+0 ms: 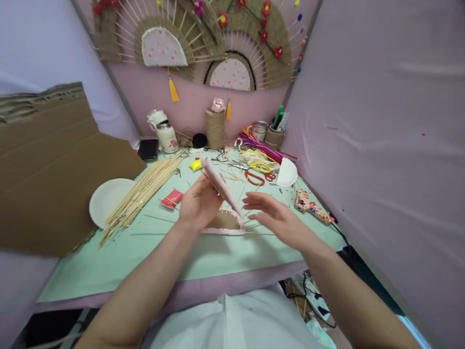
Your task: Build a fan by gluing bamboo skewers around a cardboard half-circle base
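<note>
My left hand (199, 202) grips a fabric-covered cardboard half-circle (222, 186), pale pink along its edge, which I see tilted nearly edge-on. To its right, my right hand (271, 213) has its fingers stretched out and apart, close to the piece's lower end but holding nothing. Beneath them on the table lies a second cardboard half-circle (225, 220) with a pink-and-white fabric border. Thin sticks (152, 234) fan out from it to both sides. The left fingertips are partly hidden behind the raised piece.
Bamboo sticks (141, 194) lie across a white paper plate (109, 196) beside a large cardboard sheet (54, 179). A red packet (172, 198), scissors (255, 177) and a flower-patterned glue gun (312, 206) lie around. Behind stand a twine spool (215, 130) and a bottle (166, 135).
</note>
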A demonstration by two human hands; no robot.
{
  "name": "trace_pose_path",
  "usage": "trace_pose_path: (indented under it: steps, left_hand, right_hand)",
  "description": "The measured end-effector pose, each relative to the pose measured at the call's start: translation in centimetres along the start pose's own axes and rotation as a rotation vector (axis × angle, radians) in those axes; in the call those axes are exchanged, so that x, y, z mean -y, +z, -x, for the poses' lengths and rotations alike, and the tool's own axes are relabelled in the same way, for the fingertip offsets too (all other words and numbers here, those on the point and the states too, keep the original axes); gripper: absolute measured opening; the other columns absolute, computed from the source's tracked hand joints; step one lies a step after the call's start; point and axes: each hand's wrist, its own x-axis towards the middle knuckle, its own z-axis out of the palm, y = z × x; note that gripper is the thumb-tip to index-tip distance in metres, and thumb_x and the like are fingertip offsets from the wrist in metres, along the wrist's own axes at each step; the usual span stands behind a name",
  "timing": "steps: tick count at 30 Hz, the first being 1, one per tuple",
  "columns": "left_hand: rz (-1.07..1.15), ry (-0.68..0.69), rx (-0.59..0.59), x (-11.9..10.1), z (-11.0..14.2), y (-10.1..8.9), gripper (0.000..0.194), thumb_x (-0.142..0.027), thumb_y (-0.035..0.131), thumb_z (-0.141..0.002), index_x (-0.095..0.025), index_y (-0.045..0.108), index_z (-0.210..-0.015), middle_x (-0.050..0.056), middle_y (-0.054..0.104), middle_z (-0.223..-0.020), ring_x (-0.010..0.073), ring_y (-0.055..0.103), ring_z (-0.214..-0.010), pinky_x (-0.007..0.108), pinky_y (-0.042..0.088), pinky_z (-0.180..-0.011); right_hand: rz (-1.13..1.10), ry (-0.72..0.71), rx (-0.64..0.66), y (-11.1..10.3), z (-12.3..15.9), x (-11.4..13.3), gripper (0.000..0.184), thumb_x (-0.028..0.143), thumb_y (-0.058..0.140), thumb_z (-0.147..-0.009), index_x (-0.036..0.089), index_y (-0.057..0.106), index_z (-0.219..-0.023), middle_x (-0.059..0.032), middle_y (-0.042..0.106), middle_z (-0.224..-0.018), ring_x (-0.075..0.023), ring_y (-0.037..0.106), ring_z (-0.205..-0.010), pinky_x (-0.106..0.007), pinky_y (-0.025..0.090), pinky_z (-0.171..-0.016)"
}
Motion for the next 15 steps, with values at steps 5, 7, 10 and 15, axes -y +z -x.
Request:
trace_pose_path:
  steps: [5, 7, 10, 15]
  left_hand:
    - [0.212, -0.037, -0.109, 1.2, 1.0, 1.2, 0.023, -0.041, 0.035, -0.089, -0.023, 0.046, -0.079, 0.005, 0.051, -0.076, 0.019, 0.055, -0.076, 0.046, 0.051, -0.087]
    - [0.29, -0.062, -0.137, 1.1, 1.1, 0.6, 0.019, -0.038, 0.04, -0.086, -0.022, 0.049, -0.079, 0.006, 0.055, -0.081, 0.019, 0.058, -0.08, 0.043, 0.051, -0.088]
    - [0.239, -0.146, -0.114, 0.2, 1.2, -1.4, 0.023, -0.034, 0.051, -0.081, -0.019, 0.062, -0.094, 0.008, 0.064, -0.1, 0.0216, 0.062, -0.096, 0.04, 0.051, -0.09]
    - [-0.138, -0.188, -0.042, -1.7, 2.7, -5.8, 0.043, -0.034, 0.062, -0.08, -0.021, 0.065, -0.122, 0.008, 0.062, -0.132, 0.0269, 0.056, -0.121, 0.04, 0.046, -0.101]
  right_hand:
    - [-0.082, 0.066, 0.055, 4.3, -2.3, 0.5, 0.057, 0.044, 0.075, -0.076, 0.024, 0.056, -0.126, -0.0098, 0.06, -0.129, -0.0212, 0.065, -0.102, -0.035, 0.058, -0.078]
    - [-0.049, 0.091, 0.023, 4.7, -2.3, 0.3, 0.055, 0.043, 0.077, -0.073, 0.022, 0.06, -0.121, -0.0098, 0.065, -0.122, -0.0209, 0.067, -0.095, -0.035, 0.059, -0.076]
    - [0.108, -0.026, -0.13, 4.5, -1.9, -0.2, 0.048, 0.04, 0.077, -0.073, 0.02, 0.066, -0.115, -0.0097, 0.068, -0.116, -0.022, 0.067, -0.096, -0.037, 0.059, -0.079]
    - [0.482, -0.252, -0.356, 3.3, -1.3, -1.8, 0.039, 0.036, 0.072, -0.079, 0.021, 0.068, -0.115, -0.0111, 0.066, -0.124, -0.0241, 0.065, -0.105, -0.037, 0.06, -0.081]
